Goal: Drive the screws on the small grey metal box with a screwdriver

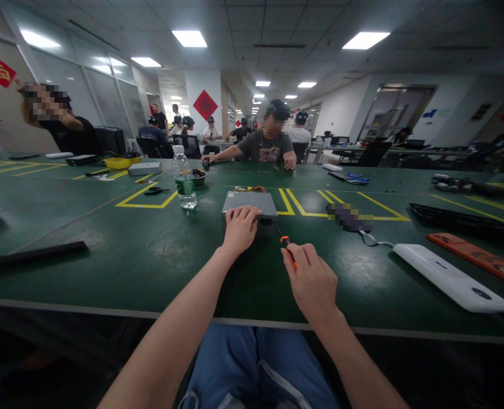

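Observation:
A grey metal box (252, 203) lies on the green table (119, 255) straight ahead of me. My left hand (240, 228) rests on its near left corner, fingers curled over the top edge and gripping it. My right hand (309, 279) is closed round the orange handle of a screwdriver (284, 240). The thin dark shaft points up and left toward the box's near right corner, and its tip sits at or just short of the box.
A water bottle (184, 179) stands left of the box. A white power bank (450, 278) with its cable and an orange phone (477, 258) lie at right, a black bar (34, 254) at left. A person (269, 143) sits across the table, others behind.

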`<state>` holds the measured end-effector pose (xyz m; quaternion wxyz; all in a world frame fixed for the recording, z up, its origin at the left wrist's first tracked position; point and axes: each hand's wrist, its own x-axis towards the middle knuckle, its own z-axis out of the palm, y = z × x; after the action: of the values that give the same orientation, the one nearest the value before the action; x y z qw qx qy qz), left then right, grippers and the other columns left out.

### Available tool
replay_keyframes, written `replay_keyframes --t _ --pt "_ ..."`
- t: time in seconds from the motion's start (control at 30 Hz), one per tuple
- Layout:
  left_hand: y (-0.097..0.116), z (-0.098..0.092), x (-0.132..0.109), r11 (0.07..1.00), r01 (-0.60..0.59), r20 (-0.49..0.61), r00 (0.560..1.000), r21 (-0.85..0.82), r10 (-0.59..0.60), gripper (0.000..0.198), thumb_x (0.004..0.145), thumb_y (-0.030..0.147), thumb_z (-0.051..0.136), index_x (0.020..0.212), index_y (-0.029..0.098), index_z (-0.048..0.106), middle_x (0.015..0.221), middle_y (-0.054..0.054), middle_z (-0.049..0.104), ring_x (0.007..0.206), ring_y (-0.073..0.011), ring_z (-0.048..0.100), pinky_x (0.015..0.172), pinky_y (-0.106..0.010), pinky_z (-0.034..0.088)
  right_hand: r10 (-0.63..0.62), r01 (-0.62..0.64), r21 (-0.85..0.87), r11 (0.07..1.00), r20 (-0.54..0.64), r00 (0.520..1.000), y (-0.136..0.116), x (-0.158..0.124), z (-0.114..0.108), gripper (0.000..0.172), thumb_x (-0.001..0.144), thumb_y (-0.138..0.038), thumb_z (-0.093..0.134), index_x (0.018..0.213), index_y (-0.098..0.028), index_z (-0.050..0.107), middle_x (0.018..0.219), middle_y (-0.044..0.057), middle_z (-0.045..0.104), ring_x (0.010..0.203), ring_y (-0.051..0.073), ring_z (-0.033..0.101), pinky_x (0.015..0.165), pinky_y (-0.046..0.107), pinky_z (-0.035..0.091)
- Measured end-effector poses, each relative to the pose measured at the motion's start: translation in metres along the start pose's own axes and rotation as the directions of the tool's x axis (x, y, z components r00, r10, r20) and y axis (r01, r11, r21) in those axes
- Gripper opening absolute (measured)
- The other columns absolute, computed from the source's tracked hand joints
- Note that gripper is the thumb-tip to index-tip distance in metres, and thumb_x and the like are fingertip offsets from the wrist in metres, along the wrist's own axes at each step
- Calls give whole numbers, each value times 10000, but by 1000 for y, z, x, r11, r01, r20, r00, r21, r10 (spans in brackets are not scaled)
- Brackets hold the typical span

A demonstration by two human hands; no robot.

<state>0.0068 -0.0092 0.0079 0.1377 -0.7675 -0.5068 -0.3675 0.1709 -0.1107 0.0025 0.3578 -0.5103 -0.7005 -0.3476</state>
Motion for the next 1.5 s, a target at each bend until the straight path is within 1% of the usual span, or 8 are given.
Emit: replay_keyframes --t 0.07,0.17,0.23,0.33,0.43,0.67,0.87,1.5 --pt "0 0 0 1000 -5 -6 1000 0 5 273 865 168 440 1102 266 534 1209 -12 576 1162 -197 454 971 -398 264 -6 6 -1 1000 25 1000 2 1 -3 198 924 -346 455 939 -182 565 776 13 580 551 117 498 545 242 329" --pt "0 1 0 1000 0 0 1000 5 0 273 867 174 443 1108 265 535 1213 -13 575 1162 -199 454 972 -398 265 -21 20 1 1000 69 997 1 0 -6 179 927 -270 414 954 -165 556 811 29 601 571 127 516 568 244 335" --pt "0 1 0 1000 8 7 1000 8 -8 275 865 176 449 1110 265 536 1215 -17 574 1160 -201 455 969 -396 268 -8 9 -8 1000 58 998 -1 0 -6 180 926 -241 391 919 -160 552 745 21 605 539 127 509 552 242 325" --pt "0 2 0 1000 12 5 1000 8 -12 271 863 176 453 1103 266 541 1214 -17 575 1158 -202 455 969 -397 268 29 -29 -22 999 2 1000 -1 0 -3 230 935 -315 395 844 -164 541 601 -5 580 460 125 483 494 241 281" --pt "0 2 0 1000 3 -4 1000 1 -3 270 867 174 446 1102 266 541 1210 -16 577 1162 -200 453 974 -398 261 49 -49 -19 999 -10 999 0 0 1 277 940 -364 392 809 -164 532 546 -17 565 416 115 465 472 235 254" --pt "-1 2 1 1000 2 -1 1000 1 -2 268 865 170 453 1101 262 538 1207 -17 578 1158 -199 458 965 -395 265 108 -108 18 994 -15 994 2 -2 2 265 929 -377 407 832 -171 543 550 -19 575 435 122 493 475 240 250" --pt "-1 2 1 1000 -2 -4 1000 -2 2 267 863 169 461 1101 265 537 1207 -12 581 1158 -197 458 966 -394 261 38 -32 123 992 -45 998 -10 4 1 234 926 -344 424 815 -173 541 590 -13 597 459 119 495 512 243 294" --pt "0 0 1 1000 2 -1 1000 4 -2 279 865 174 452 1116 265 534 1213 -18 577 1158 -201 457 957 -395 268 48 -45 110 993 -32 998 -18 7 6 230 932 -315 404 809 -175 539 582 -16 586 468 116 505 516 244 285"
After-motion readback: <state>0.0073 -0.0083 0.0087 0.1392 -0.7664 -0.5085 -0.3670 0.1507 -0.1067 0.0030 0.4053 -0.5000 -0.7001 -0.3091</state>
